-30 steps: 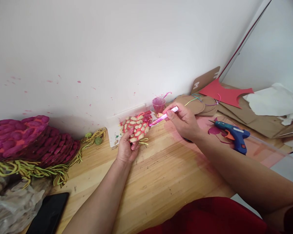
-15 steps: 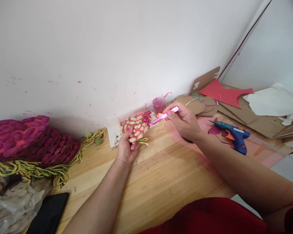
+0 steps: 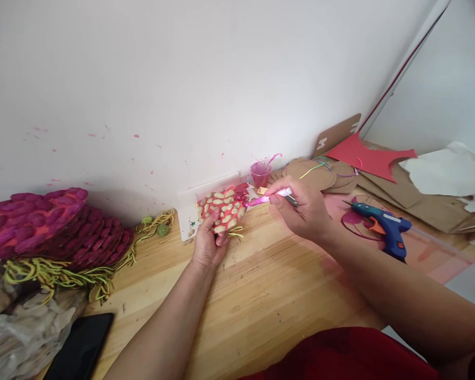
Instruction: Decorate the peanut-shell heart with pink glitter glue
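Note:
My left hand [image 3: 207, 240] grips a small red craft piece [image 3: 222, 208] covered with pale peanut shells, holding it up from below over the wooden table [image 3: 257, 295]. My right hand [image 3: 303, 208] is closed around a pink brush [image 3: 269, 196], its tip touching the right edge of the craft piece. A small cup of pink paint [image 3: 260, 173] stands just behind, against the wall.
A blue glue gun [image 3: 383, 227] lies at the right on a pink-stained sheet. Cardboard cut-outs [image 3: 316, 174] and a red paper shape [image 3: 370, 157] lie behind it. Magenta shell pieces [image 3: 51, 224] with yellow-green cords sit at left, above a black phone [image 3: 81, 350].
The view has shifted slightly. My right hand has dipped a little, bringing the brush lower against the craft piece. My left hand keeps its hold.

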Action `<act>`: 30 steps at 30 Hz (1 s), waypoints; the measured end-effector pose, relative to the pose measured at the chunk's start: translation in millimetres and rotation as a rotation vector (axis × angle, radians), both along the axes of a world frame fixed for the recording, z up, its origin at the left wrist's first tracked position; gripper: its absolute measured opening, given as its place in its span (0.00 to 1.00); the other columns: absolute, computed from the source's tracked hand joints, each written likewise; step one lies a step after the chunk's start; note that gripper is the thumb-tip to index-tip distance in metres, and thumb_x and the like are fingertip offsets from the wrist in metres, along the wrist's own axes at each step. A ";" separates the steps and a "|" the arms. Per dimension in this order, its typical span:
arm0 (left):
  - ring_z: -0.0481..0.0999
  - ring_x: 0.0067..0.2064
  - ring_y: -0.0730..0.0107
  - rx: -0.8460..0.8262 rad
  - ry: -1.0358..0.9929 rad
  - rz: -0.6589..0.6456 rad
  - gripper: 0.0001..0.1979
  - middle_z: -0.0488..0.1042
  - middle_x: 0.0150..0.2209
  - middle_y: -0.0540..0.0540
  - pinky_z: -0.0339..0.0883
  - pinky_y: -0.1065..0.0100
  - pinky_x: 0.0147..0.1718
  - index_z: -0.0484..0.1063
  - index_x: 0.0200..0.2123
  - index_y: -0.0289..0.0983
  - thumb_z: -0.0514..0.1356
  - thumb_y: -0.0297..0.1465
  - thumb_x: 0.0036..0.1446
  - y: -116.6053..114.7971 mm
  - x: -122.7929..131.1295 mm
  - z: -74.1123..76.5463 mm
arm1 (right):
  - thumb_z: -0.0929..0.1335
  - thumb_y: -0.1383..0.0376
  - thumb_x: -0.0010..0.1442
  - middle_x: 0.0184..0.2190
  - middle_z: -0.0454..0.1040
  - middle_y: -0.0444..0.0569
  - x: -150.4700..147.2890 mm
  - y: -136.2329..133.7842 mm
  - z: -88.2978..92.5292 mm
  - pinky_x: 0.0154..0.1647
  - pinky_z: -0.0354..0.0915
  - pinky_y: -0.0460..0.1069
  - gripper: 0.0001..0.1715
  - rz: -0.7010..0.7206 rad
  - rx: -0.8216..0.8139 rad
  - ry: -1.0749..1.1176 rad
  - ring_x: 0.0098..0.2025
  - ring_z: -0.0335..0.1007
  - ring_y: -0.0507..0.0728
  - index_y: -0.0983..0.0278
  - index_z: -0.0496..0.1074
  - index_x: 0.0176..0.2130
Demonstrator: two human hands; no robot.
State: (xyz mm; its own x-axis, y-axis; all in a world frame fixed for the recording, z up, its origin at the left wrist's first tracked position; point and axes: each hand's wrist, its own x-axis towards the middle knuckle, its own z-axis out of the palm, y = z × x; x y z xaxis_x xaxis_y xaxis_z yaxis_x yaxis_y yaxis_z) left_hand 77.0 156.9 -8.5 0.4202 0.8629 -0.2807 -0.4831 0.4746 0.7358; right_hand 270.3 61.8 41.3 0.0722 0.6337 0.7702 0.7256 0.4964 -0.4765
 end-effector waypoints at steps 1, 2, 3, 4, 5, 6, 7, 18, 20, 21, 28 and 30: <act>0.49 0.09 0.83 0.002 0.003 0.003 0.16 0.57 0.10 0.59 0.38 0.78 0.09 0.61 0.23 0.38 0.66 0.34 0.53 -0.2 0.3 0.2 | 0.66 0.63 0.69 0.35 0.78 0.49 -0.4 -1.0 1.1 0.43 0.67 0.53 0.06 -0.003 0.018 -0.019 0.38 0.73 0.57 0.59 0.73 0.39; 0.48 0.09 0.83 0.008 0.003 0.004 0.16 0.57 0.10 0.59 0.38 0.78 0.09 0.61 0.22 0.38 0.66 0.33 0.53 -0.3 0.4 0.1 | 0.66 0.64 0.69 0.35 0.79 0.49 -0.7 -1.7 2.0 0.43 0.67 0.53 0.06 -0.005 0.034 -0.030 0.38 0.73 0.57 0.59 0.73 0.39; 0.48 0.09 0.83 0.016 0.001 0.004 0.16 0.57 0.10 0.59 0.38 0.78 0.09 0.61 0.22 0.38 0.66 0.33 0.53 -0.5 0.4 -0.2 | 0.66 0.65 0.69 0.35 0.79 0.49 -1.0 -2.2 2.8 0.43 0.67 0.53 0.05 -0.001 0.046 -0.037 0.38 0.73 0.57 0.59 0.73 0.40; 0.48 0.09 0.83 0.023 -0.001 0.002 0.16 0.57 0.10 0.58 0.39 0.78 0.09 0.61 0.22 0.38 0.66 0.33 0.52 -0.6 0.4 -0.8 | 0.66 0.65 0.68 0.35 0.79 0.49 -1.2 -2.4 3.3 0.42 0.67 0.53 0.05 0.006 0.056 -0.044 0.38 0.73 0.57 0.59 0.73 0.40; 0.48 0.09 0.84 0.031 -0.002 0.000 0.16 0.58 0.10 0.58 0.39 0.78 0.09 0.61 0.22 0.38 0.66 0.33 0.52 -0.6 0.3 -1.6 | 0.66 0.66 0.68 0.35 0.79 0.49 -1.5 -2.4 3.6 0.42 0.68 0.54 0.05 0.019 0.063 -0.054 0.38 0.73 0.57 0.59 0.73 0.40; 0.49 0.09 0.84 0.039 -0.001 0.001 0.16 0.58 0.11 0.59 0.40 0.78 0.09 0.61 0.22 0.38 0.66 0.33 0.52 -0.7 0.3 -2.4 | 0.67 0.66 0.68 0.35 0.79 0.49 -1.9 -2.2 3.6 0.42 0.68 0.54 0.05 0.033 0.070 -0.072 0.38 0.73 0.57 0.59 0.73 0.41; 0.49 0.09 0.84 0.046 0.003 0.003 0.16 0.59 0.11 0.59 0.40 0.78 0.09 0.61 0.22 0.38 0.67 0.34 0.52 -0.8 0.4 -3.2 | 0.67 0.66 0.68 0.35 0.79 0.49 -2.3 -1.9 3.4 0.42 0.68 0.54 0.05 0.050 0.077 -0.096 0.38 0.73 0.58 0.59 0.73 0.41; 0.51 0.11 0.86 0.086 0.013 0.070 0.18 0.61 0.14 0.60 0.43 0.78 0.10 0.60 0.22 0.38 0.69 0.33 0.49 -0.6 2.5 -8.0 | 0.67 0.67 0.67 0.35 0.80 0.48 -6.6 -1.6 -0.7 0.44 0.67 0.57 0.05 0.045 0.100 -0.345 0.40 0.72 0.60 0.58 0.73 0.42; 0.50 0.11 0.86 0.081 0.013 0.063 0.19 0.60 0.14 0.60 0.42 0.79 0.10 0.60 0.22 0.38 0.69 0.33 0.48 -0.4 2.2 -7.6 | 0.67 0.68 0.67 0.35 0.79 0.48 -5.4 -1.6 0.0 0.44 0.67 0.56 0.05 0.057 0.091 -0.317 0.40 0.72 0.60 0.58 0.72 0.42; 0.50 0.11 0.86 0.077 0.013 0.059 0.19 0.60 0.14 0.60 0.42 0.79 0.10 0.60 0.22 0.38 0.69 0.33 0.49 -0.4 1.9 -7.1 | 0.67 0.68 0.67 0.35 0.79 0.48 -4.4 -1.5 0.5 0.44 0.68 0.56 0.05 0.062 0.082 -0.293 0.39 0.72 0.59 0.58 0.72 0.42; 0.49 0.10 0.85 0.030 0.017 0.017 0.21 0.59 0.12 0.59 0.40 0.79 0.10 0.58 0.21 0.38 0.68 0.35 0.52 0.3 -0.1 -2.7 | 0.67 0.66 0.68 0.35 0.80 0.48 2.4 -2.8 8.0 0.40 0.68 0.54 0.05 0.013 0.080 -0.133 0.38 0.75 0.58 0.58 0.73 0.41; 0.49 0.10 0.85 0.025 0.009 0.010 0.20 0.59 0.12 0.59 0.40 0.79 0.10 0.58 0.20 0.38 0.68 0.35 0.52 0.7 -0.5 -2.7 | 0.67 0.65 0.68 0.34 0.79 0.48 2.1 -3.9 9.6 0.40 0.68 0.53 0.05 0.006 0.059 -0.064 0.38 0.75 0.57 0.58 0.73 0.40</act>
